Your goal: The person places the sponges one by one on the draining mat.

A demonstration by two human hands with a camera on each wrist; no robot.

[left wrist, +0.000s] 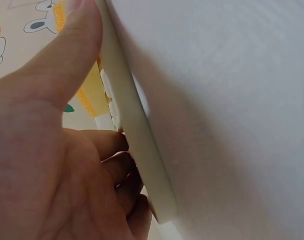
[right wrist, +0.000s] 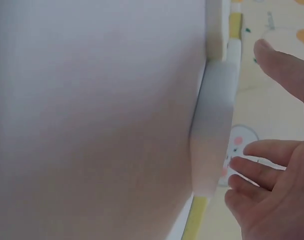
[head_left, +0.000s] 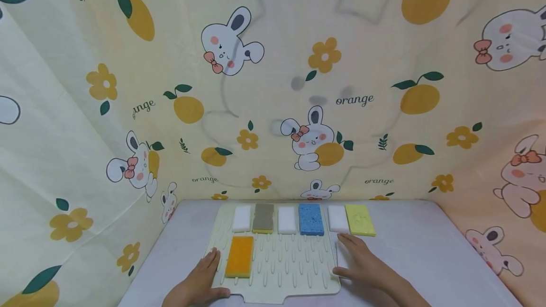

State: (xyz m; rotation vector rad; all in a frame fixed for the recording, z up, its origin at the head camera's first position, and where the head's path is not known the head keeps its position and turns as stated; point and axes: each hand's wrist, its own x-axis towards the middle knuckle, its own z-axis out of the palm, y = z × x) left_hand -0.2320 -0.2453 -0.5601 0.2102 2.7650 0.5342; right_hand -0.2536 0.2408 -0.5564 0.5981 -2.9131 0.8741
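Note:
A cream ribbed mat (head_left: pixel 294 269) lies on the table, an orange sponge (head_left: pixel 240 257) on its left part. My left hand (head_left: pixel 198 278) rests at the mat's front left corner, fingers along the side and thumb near the front edge. In the left wrist view its fingers touch the mat's rim (left wrist: pixel 141 150). My right hand (head_left: pixel 362 262) is beside the mat's right edge, thumb and fingers spread and holding nothing. Close to it a white block (right wrist: pixel 212 135) stands beside the mat, apart from the fingers in the right wrist view; the hand partly hides it in the head view.
Along the back is a row: white blocks (head_left: pixel 242 218), a grey-topped yellow sponge (head_left: pixel 263 218), a blue sponge (head_left: pixel 311 219) and a yellow sponge (head_left: pixel 360 220) past the mat's right side. A patterned curtain (head_left: pixel 273 155) encloses the table's back and sides.

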